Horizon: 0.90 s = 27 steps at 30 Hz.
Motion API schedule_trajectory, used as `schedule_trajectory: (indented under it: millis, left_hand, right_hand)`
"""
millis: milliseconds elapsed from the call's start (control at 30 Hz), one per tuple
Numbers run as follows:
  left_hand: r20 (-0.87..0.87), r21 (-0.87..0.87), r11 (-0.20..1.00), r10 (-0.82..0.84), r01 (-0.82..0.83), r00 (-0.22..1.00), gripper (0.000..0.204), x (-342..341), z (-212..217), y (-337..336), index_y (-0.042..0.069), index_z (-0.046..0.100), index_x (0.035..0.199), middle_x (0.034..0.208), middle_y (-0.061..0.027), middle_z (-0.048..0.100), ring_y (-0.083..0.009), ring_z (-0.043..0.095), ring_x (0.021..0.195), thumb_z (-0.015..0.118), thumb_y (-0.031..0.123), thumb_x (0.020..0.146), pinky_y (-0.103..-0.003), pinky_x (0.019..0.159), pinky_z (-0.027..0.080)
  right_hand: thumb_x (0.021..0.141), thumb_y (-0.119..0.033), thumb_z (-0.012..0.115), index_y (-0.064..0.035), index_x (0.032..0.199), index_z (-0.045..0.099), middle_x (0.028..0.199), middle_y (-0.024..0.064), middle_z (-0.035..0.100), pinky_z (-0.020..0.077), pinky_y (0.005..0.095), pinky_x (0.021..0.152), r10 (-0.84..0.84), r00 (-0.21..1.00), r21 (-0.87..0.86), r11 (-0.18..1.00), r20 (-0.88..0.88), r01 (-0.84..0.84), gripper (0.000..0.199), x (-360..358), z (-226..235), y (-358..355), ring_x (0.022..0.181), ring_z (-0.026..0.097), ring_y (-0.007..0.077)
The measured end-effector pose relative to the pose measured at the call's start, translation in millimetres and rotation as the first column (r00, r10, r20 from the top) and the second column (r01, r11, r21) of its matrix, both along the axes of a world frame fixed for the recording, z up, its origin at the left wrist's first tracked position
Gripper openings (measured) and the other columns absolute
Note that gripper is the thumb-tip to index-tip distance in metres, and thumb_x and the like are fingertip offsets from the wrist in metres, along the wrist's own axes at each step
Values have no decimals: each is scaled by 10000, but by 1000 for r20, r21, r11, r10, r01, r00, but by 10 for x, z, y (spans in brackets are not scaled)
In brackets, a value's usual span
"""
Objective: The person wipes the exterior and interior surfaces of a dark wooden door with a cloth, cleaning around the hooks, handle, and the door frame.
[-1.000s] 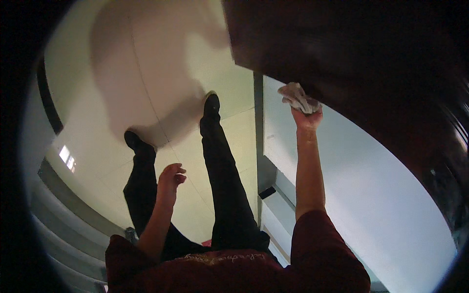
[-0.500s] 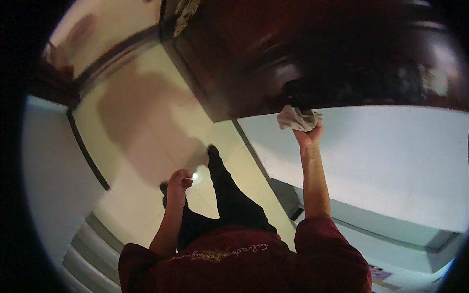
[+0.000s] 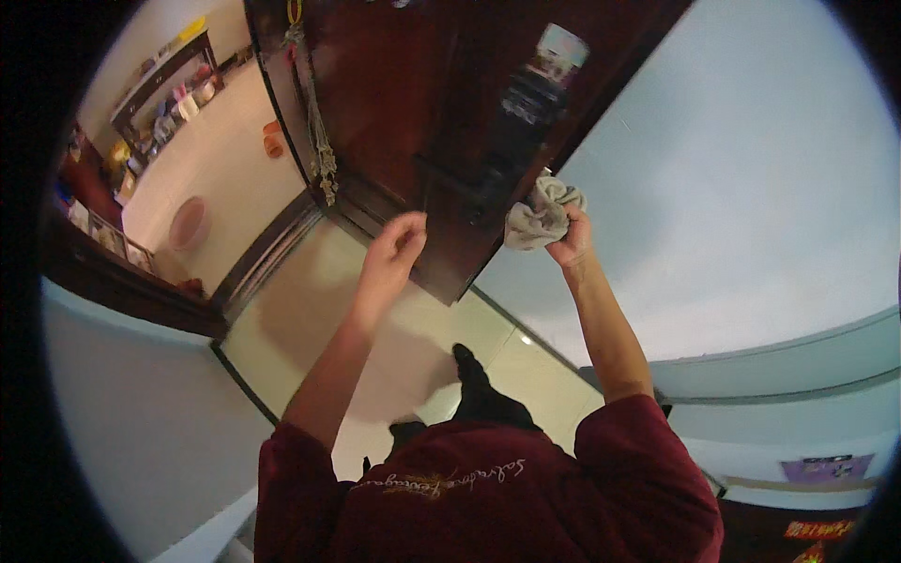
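Observation:
A crumpled grey-beige cloth (image 3: 537, 218) is bunched in my right hand (image 3: 573, 240), up against the free edge of a dark reddish-brown door (image 3: 394, 103). On that door, a black lock and handle (image 3: 483, 178) sits just left of the cloth. My left hand (image 3: 399, 242) is raised before the door's lower part, its fingers curled with thumb and fingertips close together. Whether anything small lies between them cannot be made out.
Through the doorway at left are a pink basin (image 3: 190, 223), orange slippers (image 3: 272, 140) and a low shelf (image 3: 164, 80) with several items. A raised threshold (image 3: 272, 253) crosses the opening. White wall (image 3: 732, 188) stands at right. Gold tasselled cords (image 3: 319, 141) hang by the door.
My left hand has risen from low beside my leg toward the door. My right hand still grips the cloth. The view has shifted, bringing the lock and the room beyond into sight.

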<state>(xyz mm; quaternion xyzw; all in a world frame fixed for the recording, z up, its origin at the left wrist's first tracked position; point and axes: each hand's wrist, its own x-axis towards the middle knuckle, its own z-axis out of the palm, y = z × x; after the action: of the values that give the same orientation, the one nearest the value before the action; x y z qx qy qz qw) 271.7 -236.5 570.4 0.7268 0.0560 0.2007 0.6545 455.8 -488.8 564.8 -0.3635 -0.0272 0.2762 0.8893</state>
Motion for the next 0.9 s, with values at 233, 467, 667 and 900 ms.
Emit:
schedule_trajectory:
  millis: [233,467,667,900]
  left_hand:
    - [74,861,501,54,-91,996,405,292,235,-28,82,516,1214,1280,-93,490,-283,404,1233,569,167,822,-430,1048,262]
    - [124,929,345,48,-132,991,420,601,305,-175,62,528,1193,1225,-105,528,-264,425,1214,598,221,810,-438,1039,275]
    - [200,921,344,-10,-185,980,407,592,353,-207,35,529,1154,1167,-164,535,-339,471,1123,626,193,791,-436,972,344]
    - [293,712,657,41,-247,955,450,322,192,-407,56,494,1216,1208,-103,489,-301,450,1122,613,246,827,-429,952,350]
  right_hand:
    - [757,-178,496,-39,1208,501,1225,150,529,377,493,990,76,962,381,924,-262,31,472,-714,-802,-30,1133,490,345]
    - [709,-224,533,-47,1174,518,1152,157,561,417,498,947,106,994,657,750,-11,-73,498,-726,-278,-279,1069,530,347]
    - [669,-200,536,-43,1170,511,1146,166,560,435,483,936,187,982,599,782,38,-172,526,-829,-56,-408,1061,534,352]
    - [717,-197,501,-47,1179,508,1164,165,548,443,477,926,178,981,566,818,-75,-105,485,-1116,59,-528,1071,531,352]
